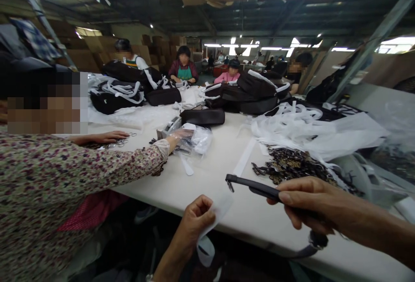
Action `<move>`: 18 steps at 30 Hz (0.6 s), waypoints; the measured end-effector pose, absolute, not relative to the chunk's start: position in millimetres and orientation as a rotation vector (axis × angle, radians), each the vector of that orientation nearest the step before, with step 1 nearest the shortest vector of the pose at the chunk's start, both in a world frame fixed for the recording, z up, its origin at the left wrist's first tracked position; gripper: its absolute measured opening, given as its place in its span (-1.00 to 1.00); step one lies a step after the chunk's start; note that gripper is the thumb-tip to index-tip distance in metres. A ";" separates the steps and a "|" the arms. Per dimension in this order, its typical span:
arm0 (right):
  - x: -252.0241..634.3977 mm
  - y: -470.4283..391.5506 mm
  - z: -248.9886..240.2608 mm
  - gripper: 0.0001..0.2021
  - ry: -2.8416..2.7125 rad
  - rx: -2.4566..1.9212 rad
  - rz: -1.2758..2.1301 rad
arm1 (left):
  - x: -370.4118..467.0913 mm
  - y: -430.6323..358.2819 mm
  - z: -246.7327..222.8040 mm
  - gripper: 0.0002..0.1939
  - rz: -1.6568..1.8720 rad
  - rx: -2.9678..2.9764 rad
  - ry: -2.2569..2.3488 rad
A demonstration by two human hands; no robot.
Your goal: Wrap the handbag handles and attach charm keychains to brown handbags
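Between the closed fingers of my left hand [196, 218] is a translucent white strip [222, 209]. One end of it points toward the table and the rest curls below the hand. My right hand [313, 202] grips a dark strap [251, 182], pinched between thumb and fingers. This strap is folded over, and a small metal clasp [230, 185] hangs from its far end. A grey band with a dark round fitting [317, 239] dangles under my right hand. Behind the strap lies a heap of dark and brass-coloured metal clasps [292, 163].
On the left a co-worker in a flowered sleeve [129, 165] reaches to a clear plastic bag [201, 141]. Metal rings [119, 143] lie by their other hand. White strips [292, 120] and dark bags [240, 94] pile up on the table [207, 178]. Other people sit beyond.
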State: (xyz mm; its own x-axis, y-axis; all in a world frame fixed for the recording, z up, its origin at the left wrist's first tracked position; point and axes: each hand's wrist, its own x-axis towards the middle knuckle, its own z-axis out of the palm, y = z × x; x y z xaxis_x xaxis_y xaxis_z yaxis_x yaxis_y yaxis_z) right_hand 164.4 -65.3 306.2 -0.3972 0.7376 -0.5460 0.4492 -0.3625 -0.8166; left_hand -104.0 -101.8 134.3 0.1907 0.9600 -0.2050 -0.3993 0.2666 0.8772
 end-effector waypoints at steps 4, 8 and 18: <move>168.8 -77.0 326.4 -0.49 -1.723 -1.620 1.839 | -114.8 -104.9 127.7 -0.52 1.076 0.817 0.935; 172.0 -81.2 332.1 -0.47 -1.792 -1.644 1.818 | -127.5 -105.0 124.3 -0.54 1.129 0.935 0.953; 143.3 -70.0 333.1 -0.47 -1.856 -1.571 1.894 | -143.9 -109.3 131.4 -0.70 1.154 0.808 0.909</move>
State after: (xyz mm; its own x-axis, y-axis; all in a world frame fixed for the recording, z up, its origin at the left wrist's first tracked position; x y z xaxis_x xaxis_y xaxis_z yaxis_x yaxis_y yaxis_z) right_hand 143.3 -70.0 333.1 -0.4791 0.6498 -0.5901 0.5769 -0.2736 -0.7696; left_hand -143.9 -109.3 131.4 0.1509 0.9734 -0.1725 -0.3959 0.2194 0.8917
